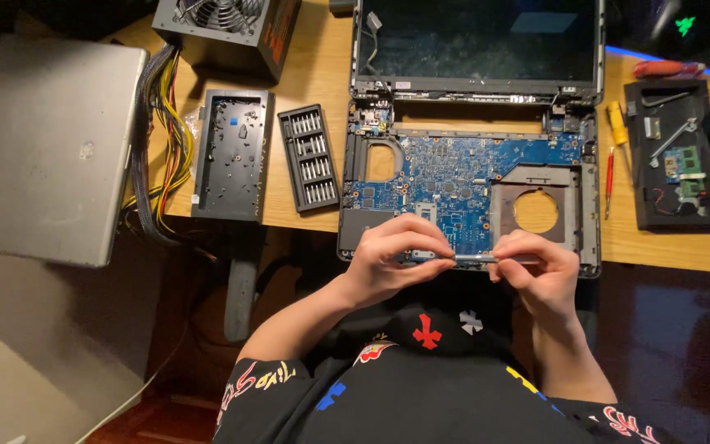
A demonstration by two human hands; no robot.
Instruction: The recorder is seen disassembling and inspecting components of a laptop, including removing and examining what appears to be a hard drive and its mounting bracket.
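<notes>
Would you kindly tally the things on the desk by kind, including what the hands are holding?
Laptops: 2, the opened laptop and a closed silver laptop
Power supply units: 1
Bit sets: 1
Parts trays: 2, the left tray and right tray
Screwdrivers: 3, yellow, thin red, red-handled
Slim metal tools: 1, between left hand and right hand
Total: 10

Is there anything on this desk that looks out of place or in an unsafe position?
Yes. The closed grey laptop at the left lies half off the wooden desk, overhanging its edge. The power supply's cable bundle spills loosely over the same edge.
</notes>
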